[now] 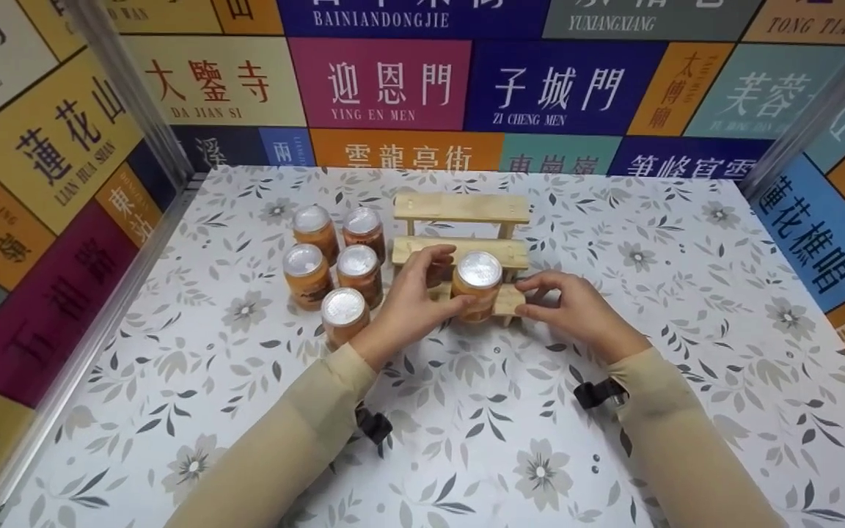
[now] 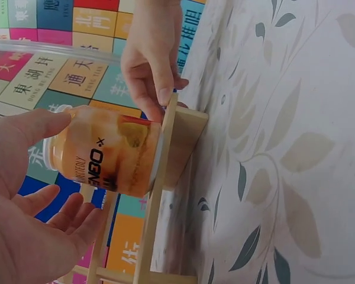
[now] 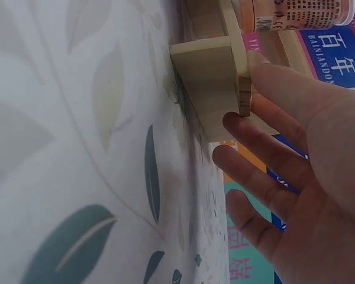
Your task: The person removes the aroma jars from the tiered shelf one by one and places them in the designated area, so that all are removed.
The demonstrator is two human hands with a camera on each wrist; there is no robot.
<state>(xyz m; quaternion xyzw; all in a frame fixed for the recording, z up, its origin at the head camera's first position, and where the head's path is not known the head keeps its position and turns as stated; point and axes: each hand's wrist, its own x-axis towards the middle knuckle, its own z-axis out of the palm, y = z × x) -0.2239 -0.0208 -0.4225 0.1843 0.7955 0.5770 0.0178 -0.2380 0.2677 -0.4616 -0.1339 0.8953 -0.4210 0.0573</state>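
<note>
A jar-shaped can [image 1: 477, 290] with a silver top and orange label stands upright on the lowest step of a small tiered wooden stand [image 1: 461, 209]. In the left wrist view the can [image 2: 115, 151] shows dark lettering and a fruit picture. My left hand [image 1: 419, 293] is beside it, thumb at the can's side, the other fingers spread and apart from it. At the step's right end, my right hand [image 1: 565, 304] pinches the board [image 3: 242, 77] between thumb and fingers. Part of the lowest step is hidden behind the can and left hand.
Several similar cans [image 1: 359, 268] stand grouped left of the stand, the nearest can [image 1: 344, 312] close to my left wrist. A leaf-patterned cloth [image 1: 496, 440] covers the table. Colourful panels with lettering [image 1: 378, 84] rise at the back and sides.
</note>
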